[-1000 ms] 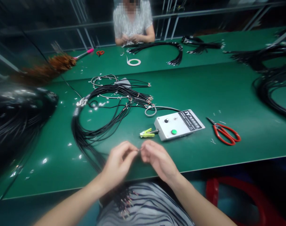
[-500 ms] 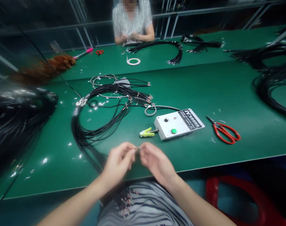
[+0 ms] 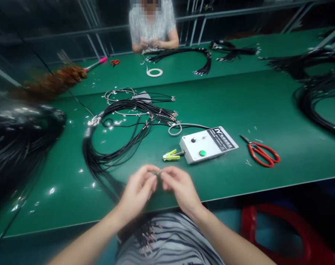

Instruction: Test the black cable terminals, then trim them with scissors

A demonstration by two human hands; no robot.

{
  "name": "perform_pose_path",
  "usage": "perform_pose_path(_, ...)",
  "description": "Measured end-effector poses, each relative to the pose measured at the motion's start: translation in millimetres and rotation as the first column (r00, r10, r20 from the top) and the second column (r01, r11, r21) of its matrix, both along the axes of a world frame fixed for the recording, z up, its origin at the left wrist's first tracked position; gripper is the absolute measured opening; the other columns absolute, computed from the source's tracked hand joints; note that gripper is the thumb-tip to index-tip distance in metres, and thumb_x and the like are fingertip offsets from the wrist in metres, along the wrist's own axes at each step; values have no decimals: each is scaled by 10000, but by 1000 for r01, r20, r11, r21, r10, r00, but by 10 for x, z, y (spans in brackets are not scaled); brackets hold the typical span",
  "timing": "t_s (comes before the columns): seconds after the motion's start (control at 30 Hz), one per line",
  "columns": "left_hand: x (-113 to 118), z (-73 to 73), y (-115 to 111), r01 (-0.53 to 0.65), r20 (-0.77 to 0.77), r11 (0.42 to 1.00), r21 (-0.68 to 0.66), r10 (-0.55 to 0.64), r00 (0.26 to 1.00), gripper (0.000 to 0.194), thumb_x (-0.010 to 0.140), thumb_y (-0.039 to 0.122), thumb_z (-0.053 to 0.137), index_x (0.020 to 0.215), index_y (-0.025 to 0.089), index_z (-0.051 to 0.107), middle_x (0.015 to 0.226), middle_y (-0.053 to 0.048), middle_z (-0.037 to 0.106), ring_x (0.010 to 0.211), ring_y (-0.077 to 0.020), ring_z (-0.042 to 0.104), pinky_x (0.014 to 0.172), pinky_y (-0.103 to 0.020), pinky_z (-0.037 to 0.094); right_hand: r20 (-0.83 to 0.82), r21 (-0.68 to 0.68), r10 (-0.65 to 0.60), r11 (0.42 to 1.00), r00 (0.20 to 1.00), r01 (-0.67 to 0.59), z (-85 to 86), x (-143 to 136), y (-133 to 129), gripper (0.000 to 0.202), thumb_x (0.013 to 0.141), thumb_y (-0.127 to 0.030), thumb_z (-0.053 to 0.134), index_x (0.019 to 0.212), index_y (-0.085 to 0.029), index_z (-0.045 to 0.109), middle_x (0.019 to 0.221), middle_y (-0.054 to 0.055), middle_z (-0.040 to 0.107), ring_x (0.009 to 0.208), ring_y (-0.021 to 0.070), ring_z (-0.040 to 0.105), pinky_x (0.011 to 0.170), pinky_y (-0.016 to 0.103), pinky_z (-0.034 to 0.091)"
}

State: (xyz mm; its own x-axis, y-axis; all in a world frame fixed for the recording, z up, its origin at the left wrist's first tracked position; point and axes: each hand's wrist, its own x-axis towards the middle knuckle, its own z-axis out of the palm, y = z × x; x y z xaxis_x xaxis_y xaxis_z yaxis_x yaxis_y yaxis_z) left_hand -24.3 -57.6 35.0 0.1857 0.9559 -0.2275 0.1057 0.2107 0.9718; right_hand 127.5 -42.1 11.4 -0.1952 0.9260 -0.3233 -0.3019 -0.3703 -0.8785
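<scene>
Close to the table's front edge, my left hand (image 3: 141, 187) pinches the end of a thin cable (image 3: 159, 172) between thumb and fingers. My right hand (image 3: 178, 186) meets it there, thumb and forefinger closed on the same small end. The fingers hide most of the cable. Left of my hands curves a bundle of black cables (image 3: 94, 154), running down past the table edge. Stripped cable ends (image 3: 148, 237) rest on my lap. Just beyond my hands stands a white control box (image 3: 193, 145) with a green button and a yellow clip (image 3: 171, 155) on its side.
Red-handled scissors (image 3: 263, 152) lie right of the box. Black cable piles (image 3: 24, 136) sit at the left, with more cable coils (image 3: 319, 99) at the right. Across the green table (image 3: 239, 99), a person (image 3: 153, 29) works near a tape roll (image 3: 154, 72). A red stool (image 3: 249, 224) stands below.
My right hand's fingers have closed in on the cable end and meet the left fingertips. The left hand stays almost in place; the view has shifted slightly.
</scene>
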Motion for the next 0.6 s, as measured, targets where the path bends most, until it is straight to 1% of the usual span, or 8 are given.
perform_pose_path(0.1,-36,21,35,37,31,999,-28,-37,999,315,955,367,489,1171,149,556,624,48,447,514,-65,387,467,-174,306,61,13,51,999,997,-52,31,-4,5,221,783,-383,715,778,-169,659,523,-43,574,476,76,485,489,204,315)
perform_pose_path(0.17,-62,23,65,84,84,993,-78,-77,993,323,945,392,498,1129,141,585,614,51,425,490,-57,363,440,-172,273,97,34,83,996,992,-87,48,1,12,231,801,-392,692,786,-166,648,504,-44,568,463,79,482,480,204,313)
perform_pose_path(0.27,-76,-2,90,109,154,986,-128,-89,984,283,906,397,571,1064,163,595,659,47,472,436,-27,340,407,-168,239,160,78,113,989,981,-127,48,19,25,249,803,-408,685,801,-166,627,567,-36,595,480,86,524,498,210,371)
perform_pose_path(0.3,-68,-17,90,84,162,988,-129,-63,985,267,888,391,604,1036,169,598,694,39,503,425,-17,345,401,-166,235,192,95,120,986,974,-140,43,28,26,250,807,-411,680,805,-169,618,598,-33,601,494,93,546,505,213,391)
perform_pose_path(0.37,-35,-54,78,-10,157,993,-116,29,987,244,856,377,654,967,165,608,763,17,557,414,-4,373,393,-165,228,276,140,127,975,953,-170,40,52,25,232,833,-405,653,814,-180,596,652,-26,606,529,108,587,506,217,412)
perform_pose_path(0.47,39,-98,47,-163,110,982,-97,174,979,233,861,383,645,909,156,614,678,27,547,391,-18,375,383,-175,208,424,240,129,938,897,-248,76,106,21,180,903,-362,567,832,-197,580,716,-14,599,579,119,609,522,227,426)
perform_pose_path(0.53,85,-106,28,-186,23,982,-33,187,982,210,889,375,604,905,166,611,607,41,504,413,-46,378,398,-187,241,541,318,104,893,834,-318,130,157,25,162,931,-323,522,840,-204,585,764,-3,594,593,117,586,557,245,435)
perform_pose_path(0.6,118,-100,20,-131,-121,979,154,150,981,176,922,332,550,874,175,614,675,5,538,534,-94,468,481,-210,350,651,389,42,839,758,-380,183,214,36,155,941,-281,495,841,-208,587,802,11,593,619,123,565,600,263,434)
